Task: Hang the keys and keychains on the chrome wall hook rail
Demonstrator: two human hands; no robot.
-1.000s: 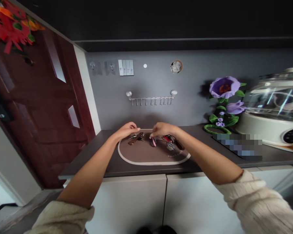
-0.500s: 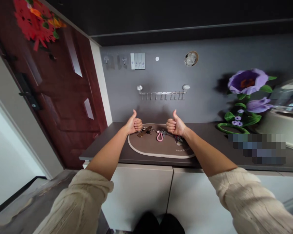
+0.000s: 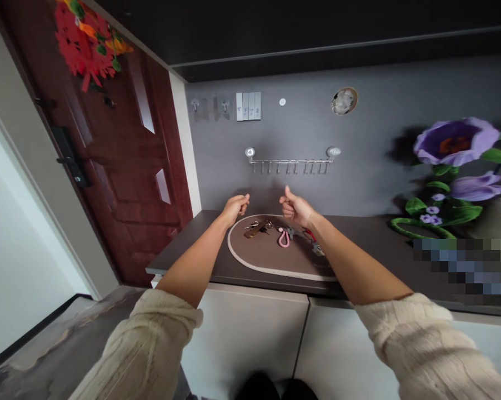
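My left hand (image 3: pixel 235 209) is closed in a loose fist above the left part of a brown oval mat (image 3: pixel 250 258) with a pale rim. My right hand (image 3: pixel 296 209) is also closed, its thumb pointing up, over the mat's right half. Nothing shows in either hand. Below them on the mat lie a bunch of keys with a brown strap (image 3: pixel 256 230) and, beside it, keys with a pink loop (image 3: pixel 284 238). Further keys with a red piece (image 3: pixel 310 235) are partly hidden by my right forearm.
A rail with several small hooks (image 3: pixel 292 162) is fixed to the grey wall behind the counter (image 3: pixel 217 272). Purple artificial flowers (image 3: pixel 454 143) stand at the right. A dark red door (image 3: pixel 138 194) is at the left, and a black cabinet (image 3: pixel 317 33) hangs overhead.
My left thumb has folded down from pointing up. My right thumb still points up, with that hand slightly tilted. The view has turned left, so the scene sits further right.
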